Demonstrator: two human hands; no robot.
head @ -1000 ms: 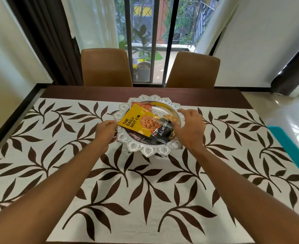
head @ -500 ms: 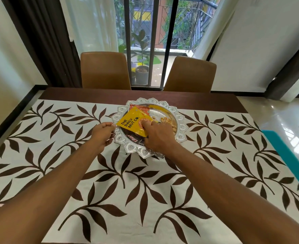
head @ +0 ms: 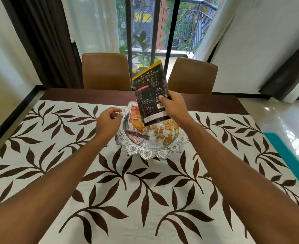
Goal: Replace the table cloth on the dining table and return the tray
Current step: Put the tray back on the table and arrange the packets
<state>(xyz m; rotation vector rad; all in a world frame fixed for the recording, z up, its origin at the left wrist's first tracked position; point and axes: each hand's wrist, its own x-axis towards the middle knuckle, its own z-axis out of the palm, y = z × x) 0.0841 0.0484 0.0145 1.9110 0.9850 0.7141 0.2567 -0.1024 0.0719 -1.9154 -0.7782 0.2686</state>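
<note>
A silver tray (head: 152, 152) with a scalloped rim sits on the white table cloth (head: 110, 191) with brown leaves, near the far middle of the dining table (head: 85, 95). My right hand (head: 175, 108) grips a black and yellow nut pouch (head: 149, 92) and holds it upright above the tray, its back facing me. My left hand (head: 108, 124) hovers by the tray's left rim, fingers loosely curled, holding nothing. An orange snack packet (head: 136, 122), a small red and white sachet (head: 135, 139) and loose nuts (head: 164, 131) lie in the tray.
Two brown chairs (head: 106, 71) (head: 192, 76) stand at the table's far side before a barred window. A teal object (head: 291, 155) lies at the right edge. Dark curtains hang at the left and right.
My right hand took the nut pouch from the tray and raised it upright, uncovering the orange packet and nuts. My left hand came off the tray's rim.
</note>
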